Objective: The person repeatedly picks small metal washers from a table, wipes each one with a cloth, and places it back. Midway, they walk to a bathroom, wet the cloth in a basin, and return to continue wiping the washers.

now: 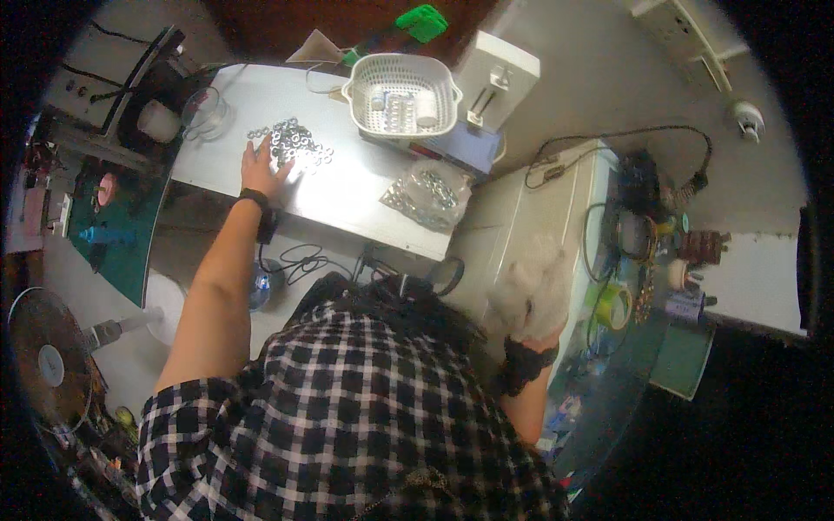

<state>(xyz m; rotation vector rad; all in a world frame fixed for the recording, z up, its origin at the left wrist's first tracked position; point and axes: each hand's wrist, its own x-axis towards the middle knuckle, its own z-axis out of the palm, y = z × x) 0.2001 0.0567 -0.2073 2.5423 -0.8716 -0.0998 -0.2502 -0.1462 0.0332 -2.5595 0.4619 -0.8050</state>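
Small metal pieces (297, 142) were met on the worktop (343, 195) by the open-fingered left hand (266, 176), while the right hand's (537, 341) grip, at a whitish bag (532, 282), couldn't be told!

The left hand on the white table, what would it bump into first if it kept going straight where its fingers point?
The left hand would first meet the pile of small silver rings, probably its left edge; fingertips may already touch it.
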